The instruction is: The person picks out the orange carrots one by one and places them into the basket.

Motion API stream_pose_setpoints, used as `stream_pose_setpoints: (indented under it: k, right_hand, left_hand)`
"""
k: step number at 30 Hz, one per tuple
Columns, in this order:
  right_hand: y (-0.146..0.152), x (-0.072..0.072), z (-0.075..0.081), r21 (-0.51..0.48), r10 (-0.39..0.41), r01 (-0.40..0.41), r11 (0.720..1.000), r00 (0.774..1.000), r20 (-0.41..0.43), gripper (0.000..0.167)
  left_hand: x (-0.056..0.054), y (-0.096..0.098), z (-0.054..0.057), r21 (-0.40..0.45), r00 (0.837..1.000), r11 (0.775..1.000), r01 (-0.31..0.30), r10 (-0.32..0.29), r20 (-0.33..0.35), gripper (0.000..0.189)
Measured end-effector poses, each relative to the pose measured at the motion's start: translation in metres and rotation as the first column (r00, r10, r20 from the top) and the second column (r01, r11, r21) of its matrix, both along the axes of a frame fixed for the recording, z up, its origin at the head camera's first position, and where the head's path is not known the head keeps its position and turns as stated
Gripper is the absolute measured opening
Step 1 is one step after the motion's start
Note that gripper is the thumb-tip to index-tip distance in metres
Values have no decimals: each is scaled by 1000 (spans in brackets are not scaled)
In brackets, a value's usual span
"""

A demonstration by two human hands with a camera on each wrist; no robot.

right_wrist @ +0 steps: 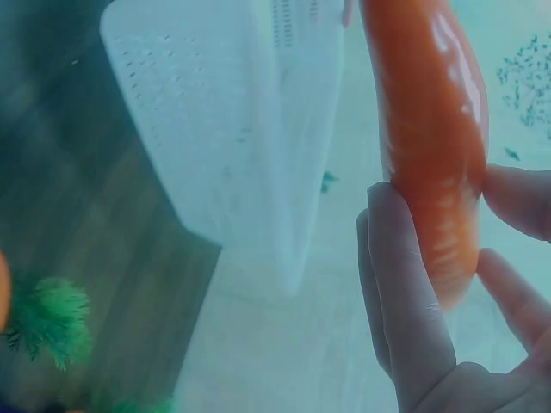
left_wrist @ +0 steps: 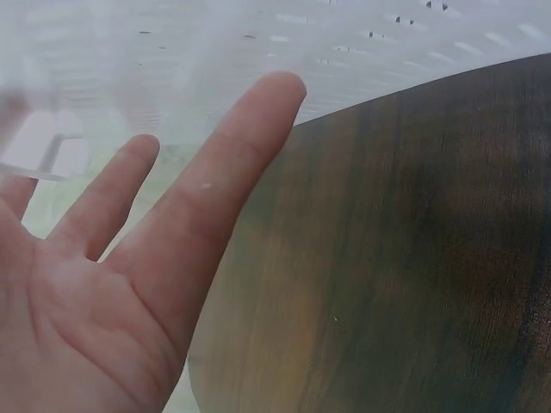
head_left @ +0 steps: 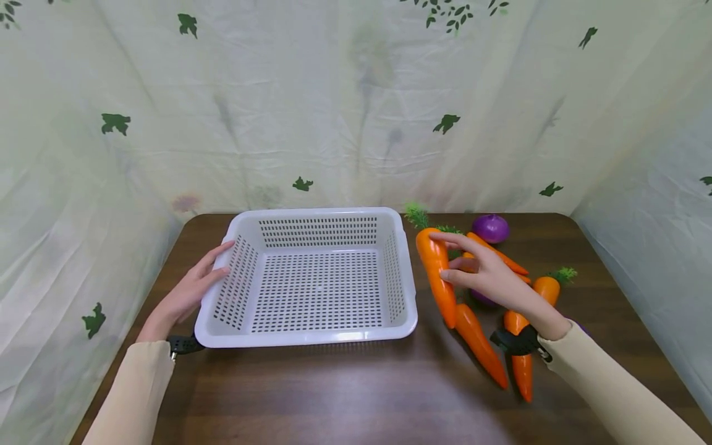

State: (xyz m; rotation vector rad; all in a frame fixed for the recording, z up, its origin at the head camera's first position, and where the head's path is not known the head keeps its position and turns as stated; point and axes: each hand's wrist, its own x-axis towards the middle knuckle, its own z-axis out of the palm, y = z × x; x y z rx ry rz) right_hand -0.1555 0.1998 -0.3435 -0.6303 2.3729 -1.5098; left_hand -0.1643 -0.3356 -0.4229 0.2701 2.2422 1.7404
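My right hand (head_left: 483, 272) pinches an orange carrot (head_left: 432, 259) between thumb and fingers, beside the right rim of a white perforated plastic basket (head_left: 308, 337). Green leaves top the carrot, and its tip points down toward the table. In the right wrist view, the fingers lie on both sides of the carrot (right_wrist: 435, 129). My left hand (head_left: 191, 287) is at the basket's left rim, fingertips over the edge. The left wrist view shows that hand (left_wrist: 185, 224) with straight, spread fingers against the basket's outer wall (left_wrist: 370, 52). Nothing lies inside the basket.
Several more carrots lie on the right of the dark wooden table (head_left: 334, 395), among them a carrot (head_left: 481, 346) close below the held one. A purple onion (head_left: 491, 228) sits at the back right. Pale leaf-patterned cloth (head_left: 345, 123) hangs behind the table and along both sides.
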Motion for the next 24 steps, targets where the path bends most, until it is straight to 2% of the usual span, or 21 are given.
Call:
stream_pose_setpoints:
  k: [3, 9, 13, 17, 24]
  right_hand:
    - [-10, -5, 4, -2, 17, -17, 1000, 1000, 7, 58]
    - [-34, -15, 10, -79, 60, -54, 995, 995, 82, 58]
    - [-51, -22, 13, -107, 73, -63, 992, 993, 91, 59]
    - [-70, -29, 11, -110, 91, -83, 991, 993, 74, 59]
    - [-99, -37, 5, -125, 132, -119, 985, 986, 102, 59]
  left_hand:
    - [0, 0, 0, -11, 1000, 1000, 9, -9, -3, 60]
    - [0, 0, 2, -58, 1000, 998, 9, -11, -28, 61]
    - [0, 1, 2, -41, 999, 999, 14, -15, -34, 61]
    - [1, 2, 2, -28, 999, 1000, 8, -9, -38, 62]
    - [2, 3, 2, -21, 1000, 1000, -6, 5, -31, 63]
